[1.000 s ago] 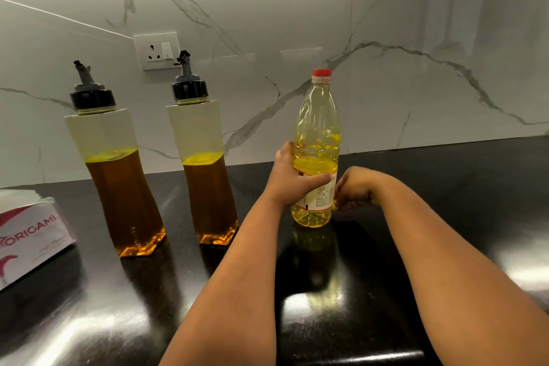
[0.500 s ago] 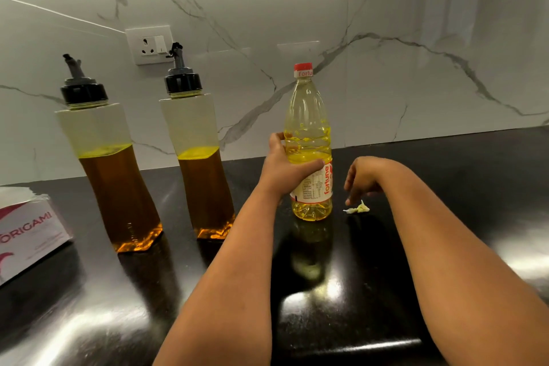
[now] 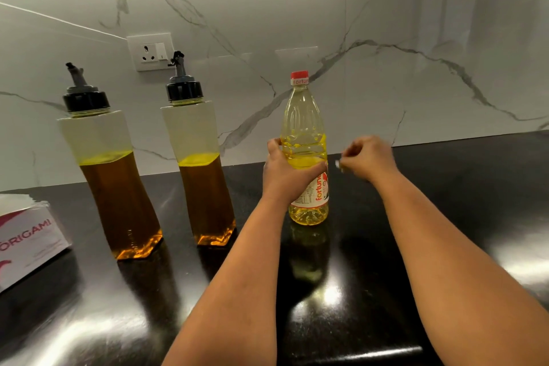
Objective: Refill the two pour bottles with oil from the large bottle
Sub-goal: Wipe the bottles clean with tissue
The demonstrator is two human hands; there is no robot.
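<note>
At the centre of the frame, the left hand (image 3: 286,171) is wrapping its grip round the middle of the tall clear plastic bottle of yellow oil with a red cap (image 3: 306,142), which is standing upright on the glossy black desk (image 3: 445,217). Just right of it, the right hand (image 3: 368,157) is curling its fingers, pinching a small pale scrap (image 3: 338,164). At left, two clear pour bottles with black spouts (image 3: 110,175) (image 3: 200,169) are standing about half full of amber oil.
</note>
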